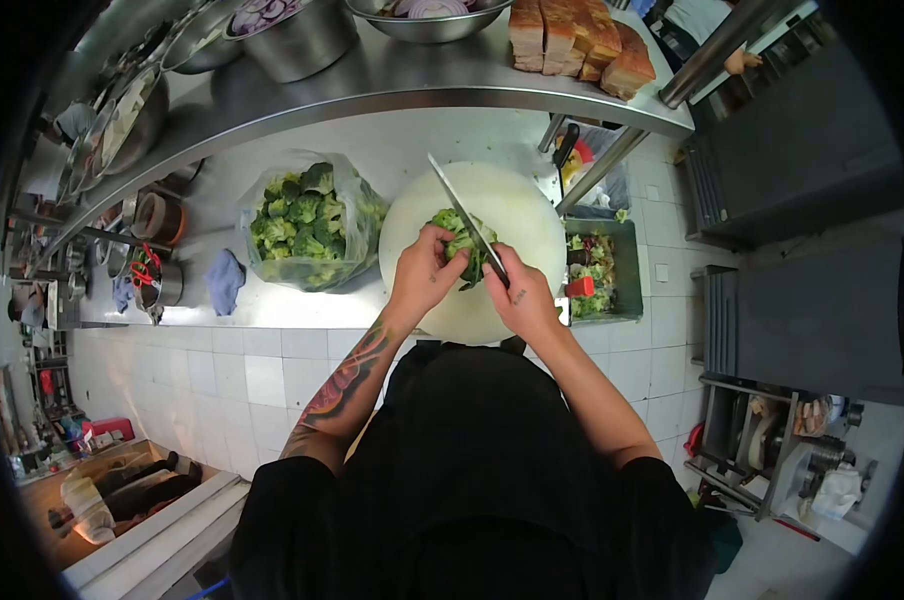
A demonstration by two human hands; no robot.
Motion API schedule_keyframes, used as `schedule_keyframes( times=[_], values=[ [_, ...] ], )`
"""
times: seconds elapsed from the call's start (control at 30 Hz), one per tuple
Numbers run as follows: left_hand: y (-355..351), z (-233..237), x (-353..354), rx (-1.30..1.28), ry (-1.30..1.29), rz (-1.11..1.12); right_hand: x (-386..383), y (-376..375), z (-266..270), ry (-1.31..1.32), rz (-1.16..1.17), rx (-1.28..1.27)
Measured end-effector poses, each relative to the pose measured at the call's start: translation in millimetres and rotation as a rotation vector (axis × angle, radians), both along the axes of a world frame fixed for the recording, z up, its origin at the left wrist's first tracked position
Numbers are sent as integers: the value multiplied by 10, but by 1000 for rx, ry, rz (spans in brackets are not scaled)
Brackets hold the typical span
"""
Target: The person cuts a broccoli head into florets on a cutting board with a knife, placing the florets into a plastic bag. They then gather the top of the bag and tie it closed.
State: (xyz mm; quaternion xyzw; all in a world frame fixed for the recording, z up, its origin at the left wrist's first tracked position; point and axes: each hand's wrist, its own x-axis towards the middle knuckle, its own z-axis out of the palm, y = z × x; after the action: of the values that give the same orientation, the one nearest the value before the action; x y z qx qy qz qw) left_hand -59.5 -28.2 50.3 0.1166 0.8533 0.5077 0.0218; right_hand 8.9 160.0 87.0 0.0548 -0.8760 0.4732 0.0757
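Note:
A head of broccoli [458,236] rests on the round white cutting board [524,205]. My left hand [428,268] is closed on its left side, fingers curled against the green. My right hand [520,288] grips the handle of a kitchen knife [459,203], whose long blade points up and to the left across the broccoli. Whether the edge has entered the broccoli cannot be made out. To the left of the board stands a clear plastic bag [357,262] filled with cut broccoli florets [300,222].
A steel shelf [412,97] crosses above the counter, bearing slabs of pork belly [572,42] and bowls of sliced onion [437,8]. Right of the board is a green bin [627,270] with vegetable scraps. A blue cloth [225,281] lies left of the bag.

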Motion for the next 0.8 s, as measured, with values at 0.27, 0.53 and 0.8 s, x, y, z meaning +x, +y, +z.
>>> schedule_keyframes(
  times=[0.27,0.53,0.8],
  values=[
    [-89,-108,-11,64,-27,20,13,-93,254,38,-24,-53],
    [-95,-231,27,343,-107,38,-8,-113,404,54,-5,13],
    [-198,-22,53,910,-667,131,66,-172,314,113,42,-65]
  ],
)
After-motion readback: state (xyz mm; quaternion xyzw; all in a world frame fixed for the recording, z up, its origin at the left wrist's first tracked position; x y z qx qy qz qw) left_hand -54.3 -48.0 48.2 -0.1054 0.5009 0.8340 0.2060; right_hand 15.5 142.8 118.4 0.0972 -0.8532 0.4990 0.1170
